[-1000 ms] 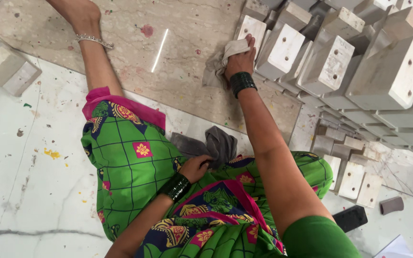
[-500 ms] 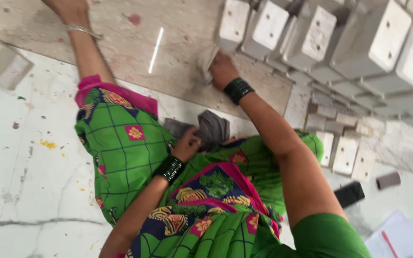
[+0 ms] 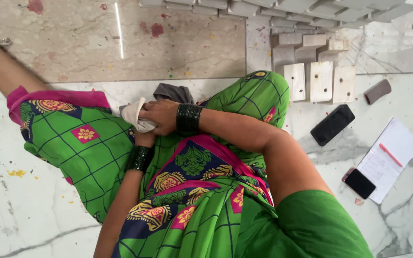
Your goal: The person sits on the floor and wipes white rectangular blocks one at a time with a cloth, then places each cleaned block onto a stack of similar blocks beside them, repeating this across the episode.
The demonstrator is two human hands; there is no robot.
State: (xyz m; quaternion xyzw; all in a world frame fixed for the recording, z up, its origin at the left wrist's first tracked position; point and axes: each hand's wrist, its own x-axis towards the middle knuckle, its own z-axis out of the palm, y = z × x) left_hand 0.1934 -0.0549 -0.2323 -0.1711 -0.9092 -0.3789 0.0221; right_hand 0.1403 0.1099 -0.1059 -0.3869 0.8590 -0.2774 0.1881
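A white cloth point(image 3: 137, 117) is clamped by the right hand point(image 3: 161, 116); the left hand point(image 3: 145, 138) is hidden below it, its fingers cannot be told. Right of the cloth, pale blocks point(image 3: 320, 80), two black phones point(image 3: 332, 124) and a white notepad point(image 3: 392, 160) are seen.

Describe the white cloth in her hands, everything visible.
The white cloth is a small, off-white rag, soft and crumpled into a wad, looking like plain woven fabric. It sits at the person's lap, over the green patterned garment. The right hand grips it from the right, fingers curled round it; the left hand lies just under it, mostly hidden. A grey cloth lies just behind it.
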